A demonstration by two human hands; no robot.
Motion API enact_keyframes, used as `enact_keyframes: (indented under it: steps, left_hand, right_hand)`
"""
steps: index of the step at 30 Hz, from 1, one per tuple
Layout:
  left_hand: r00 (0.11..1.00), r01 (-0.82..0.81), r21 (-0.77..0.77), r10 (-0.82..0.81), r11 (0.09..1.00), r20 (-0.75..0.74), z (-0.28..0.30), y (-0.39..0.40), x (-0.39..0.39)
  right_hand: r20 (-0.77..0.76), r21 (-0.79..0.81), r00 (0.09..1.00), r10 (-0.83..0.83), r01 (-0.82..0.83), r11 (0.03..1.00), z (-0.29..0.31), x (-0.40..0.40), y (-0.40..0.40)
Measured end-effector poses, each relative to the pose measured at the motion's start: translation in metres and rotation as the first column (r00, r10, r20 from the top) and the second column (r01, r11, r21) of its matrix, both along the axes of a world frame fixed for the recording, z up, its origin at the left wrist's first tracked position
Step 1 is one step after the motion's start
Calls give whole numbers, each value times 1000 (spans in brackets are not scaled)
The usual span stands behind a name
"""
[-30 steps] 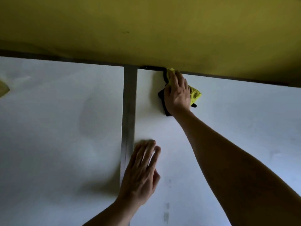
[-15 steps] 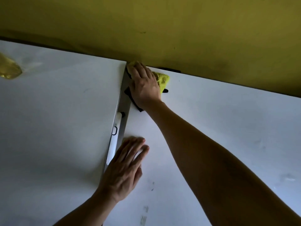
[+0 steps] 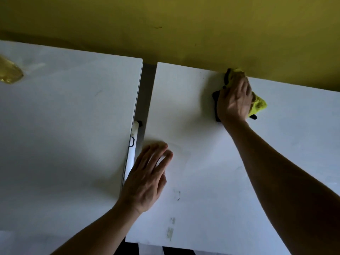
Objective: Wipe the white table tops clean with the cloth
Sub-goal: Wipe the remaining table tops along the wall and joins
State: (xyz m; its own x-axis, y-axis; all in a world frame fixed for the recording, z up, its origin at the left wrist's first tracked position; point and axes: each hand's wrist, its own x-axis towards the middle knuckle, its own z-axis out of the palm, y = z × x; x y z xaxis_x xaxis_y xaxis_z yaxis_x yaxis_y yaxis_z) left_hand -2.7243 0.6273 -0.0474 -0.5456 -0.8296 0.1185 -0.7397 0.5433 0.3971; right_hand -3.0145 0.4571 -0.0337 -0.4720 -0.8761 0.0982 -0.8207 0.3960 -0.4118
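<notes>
Two white table tops stand side by side against a wall: the left table (image 3: 64, 126) and the right table (image 3: 202, 116). A bunched yellow cloth (image 3: 258, 105) with a black edge lies at the back edge of the right table, close to the wall. My right hand (image 3: 234, 100) lies on top of the cloth and presses it onto the surface, hiding most of it. My left hand (image 3: 147, 181) rests flat with straight fingers on the right table's left edge, beside the gap.
A narrow gap (image 3: 146, 92) separates the tables, and a white object with a black loop (image 3: 132, 144) sits in it. Smudges (image 3: 171, 230) mark the right table near its front edge. A yellowish patch (image 3: 9, 74) shows at far left. The yellow wall (image 3: 165, 24) runs behind.
My right hand slid the cloth left to the corner at the gap, then right along the back edge. My left hand stayed planted by the gap.
</notes>
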Motion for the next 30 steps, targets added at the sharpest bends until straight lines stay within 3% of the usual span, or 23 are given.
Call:
enact_keyframes:
  steps: [4, 7, 10, 13, 17, 22, 25, 30]
  left_hand:
    - [1000, 3, -4, -3, 1000, -29, -2, 1, 0]
    - [1000, -4, -6, 4, 1000, -28, -3, 0, 0]
    - [1000, -6, 3, 6, 1000, -15, -3, 0, 0]
    - [1000, 9, 9, -9, 1000, -23, -1, -1, 2]
    - [995, -4, 40, 8, 999, -102, 2, -2, 4]
    - [981, 23, 163, 9, 986, -193, 10, -2, 14]
    - [937, 1, 243, 84, 970, -339, 25, -11, 23]
    - [916, -85, 138, 132, 987, -379, 40, -29, 38]
  right_hand:
    - [20, 21, 947, 321, -321, 947, 3, 85, 10]
    - [8, -22, 822, 569, -569, 822, 3, 154, 23]
    - [-22, -31, 748, 663, -663, 748, 2, 163, 29]
    - [-10, -20, 800, 600, -600, 799, 1, 139, 41]
    - [-17, -35, 955, 295, -295, 955, -2, 73, 79]
    - [-27, 28, 999, 30, -29, 999, 3, 43, 112]
    - [-27, 8, 997, 74, -74, 997, 7, 81, 118]
    - [24, -79, 964, 265, -263, 962, 12, 192, 160]
